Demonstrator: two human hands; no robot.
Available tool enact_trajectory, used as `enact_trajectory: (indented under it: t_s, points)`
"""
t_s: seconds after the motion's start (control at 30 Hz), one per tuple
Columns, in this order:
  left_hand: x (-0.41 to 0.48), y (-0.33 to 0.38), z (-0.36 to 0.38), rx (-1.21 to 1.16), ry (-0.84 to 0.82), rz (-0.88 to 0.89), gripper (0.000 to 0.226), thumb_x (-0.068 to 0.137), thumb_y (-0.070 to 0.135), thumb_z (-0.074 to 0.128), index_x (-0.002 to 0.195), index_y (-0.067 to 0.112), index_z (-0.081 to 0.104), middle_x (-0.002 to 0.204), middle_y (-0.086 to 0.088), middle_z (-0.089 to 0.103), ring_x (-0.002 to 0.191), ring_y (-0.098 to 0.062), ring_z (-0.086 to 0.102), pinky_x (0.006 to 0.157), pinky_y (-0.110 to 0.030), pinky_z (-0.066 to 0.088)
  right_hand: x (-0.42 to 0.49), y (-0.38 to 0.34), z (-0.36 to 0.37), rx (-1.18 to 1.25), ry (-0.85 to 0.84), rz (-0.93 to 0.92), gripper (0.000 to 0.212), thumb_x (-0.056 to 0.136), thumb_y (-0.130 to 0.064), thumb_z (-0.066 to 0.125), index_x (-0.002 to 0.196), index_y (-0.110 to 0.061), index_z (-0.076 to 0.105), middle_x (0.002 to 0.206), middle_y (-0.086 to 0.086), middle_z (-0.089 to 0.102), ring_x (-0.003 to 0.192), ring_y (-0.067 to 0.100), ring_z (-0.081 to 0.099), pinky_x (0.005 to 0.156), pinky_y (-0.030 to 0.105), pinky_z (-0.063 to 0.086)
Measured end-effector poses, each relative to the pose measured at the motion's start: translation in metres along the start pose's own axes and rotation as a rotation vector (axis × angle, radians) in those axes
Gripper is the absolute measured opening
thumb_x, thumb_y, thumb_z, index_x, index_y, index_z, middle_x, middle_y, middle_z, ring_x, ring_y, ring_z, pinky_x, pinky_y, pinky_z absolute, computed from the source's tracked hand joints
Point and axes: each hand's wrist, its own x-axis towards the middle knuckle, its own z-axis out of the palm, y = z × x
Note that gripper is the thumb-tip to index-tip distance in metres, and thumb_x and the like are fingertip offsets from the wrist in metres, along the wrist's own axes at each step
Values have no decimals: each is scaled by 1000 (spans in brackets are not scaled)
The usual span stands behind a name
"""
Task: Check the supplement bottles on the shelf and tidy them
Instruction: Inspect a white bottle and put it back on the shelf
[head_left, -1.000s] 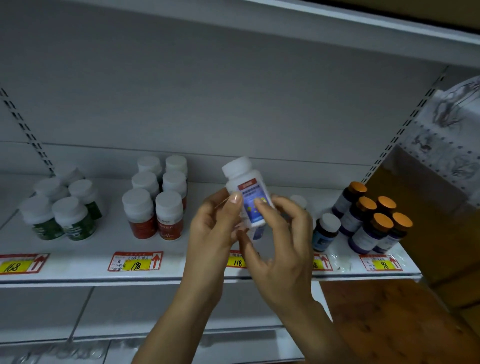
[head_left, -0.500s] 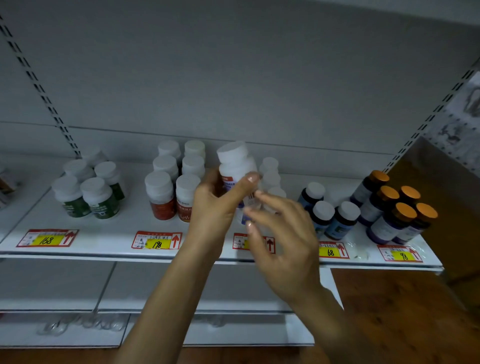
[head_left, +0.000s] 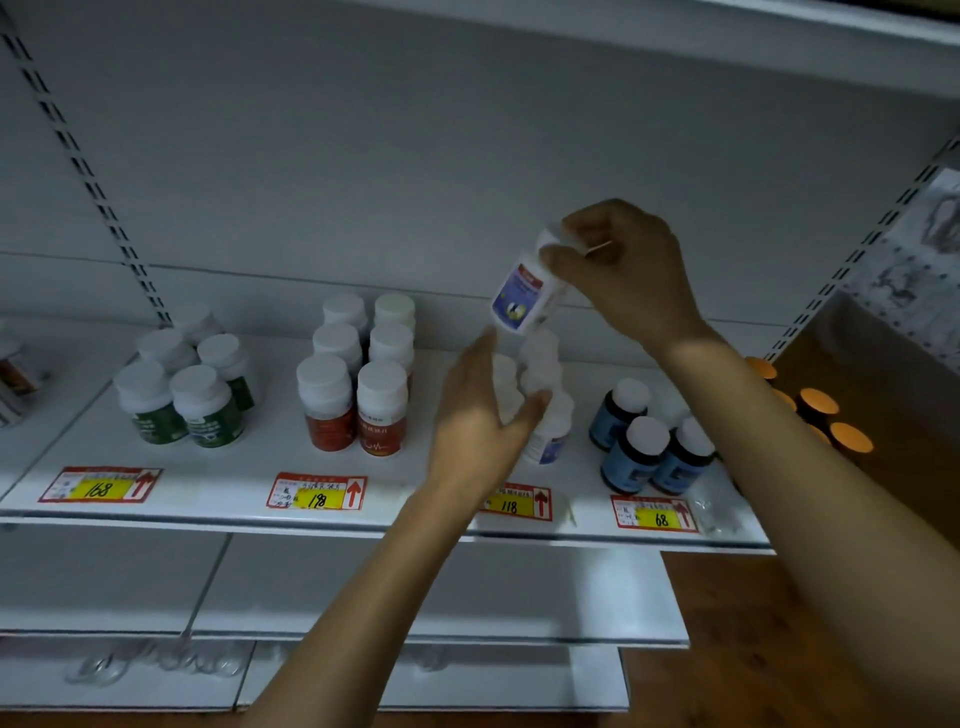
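Blue-label supplement bottle (head_left: 522, 299) hangs tilted above the shelf (head_left: 234, 483), our right hand (head_left: 623, 265) pinching its cap (head_left: 551, 238); our left hand (head_left: 478, 415) is open below. We judge it light, stiff, slippery; better to grip the body

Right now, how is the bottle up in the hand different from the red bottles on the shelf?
The held bottle has a blue label; the red bottles have red-orange ones. The held bottle is tilted in the air, gripped at its cap by the right hand; the red bottles stand upright on the shelf. Both have white caps.
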Motion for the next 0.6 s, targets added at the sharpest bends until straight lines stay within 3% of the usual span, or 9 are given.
enact_trajectory:
  t_s: [0.1, 0.17, 0.27, 0.33, 0.47, 0.6]
  points:
    - [-19, -17, 15, 375, -126, 123, 60, 83, 41, 55, 126, 0, 59, 129, -18, 59, 121, -34, 55, 98, -35, 46, 18, 27, 21, -92, 1, 10, 36, 81, -25, 74, 112, -13, 60, 102, -3, 63, 80, 4, 58, 74, 20, 48]
    - [-23, -27, 21, 497, -175, 168, 58, 75, 38, 65, 116, -3, 64, 118, -19, 66, 110, -37, 63, 88, -43, 54, 24, 45, 40, -146, -66, 44, 44, 83, -25, 72, 122, -13, 56, 108, 1, 63, 89, 11, 59, 77, 21, 44]
    - [-18, -28, 19, 569, -188, 220, 60, 53, 22, 88, 106, -2, 69, 106, -17, 71, 99, -33, 68, 80, -36, 56, 29, 69, 65, -219, -169, 88, 43, 86, -26, 69, 126, -17, 56, 120, 6, 63, 104, 20, 61, 85, 25, 46]
    - [-16, -26, 17, 594, -202, 220, 58, 47, 17, 88, 100, 0, 71, 99, -14, 72, 92, -30, 70, 75, -31, 57, 30, 81, 77, -257, -266, 106, 43, 86, -27, 68, 127, -18, 56, 125, 7, 61, 111, 25, 59, 92, 35, 48]
    - [-17, -26, 18, 621, -228, 220, 63, 44, 15, 87, 103, 1, 71, 101, -12, 73, 95, -28, 70, 75, -30, 57, 29, 100, 93, -473, -445, 107, 46, 88, -39, 65, 129, -23, 55, 132, 4, 58, 121, 25, 52, 101, 38, 41]
    - [-17, -24, 19, 668, -234, 201, 65, 39, 16, 85, 101, 3, 72, 101, -11, 73, 94, -26, 70, 70, -26, 56, 28, 106, 100, -542, -456, 101, 40, 94, -53, 48, 117, -25, 66, 122, 7, 64, 115, 29, 56, 96, 43, 45]
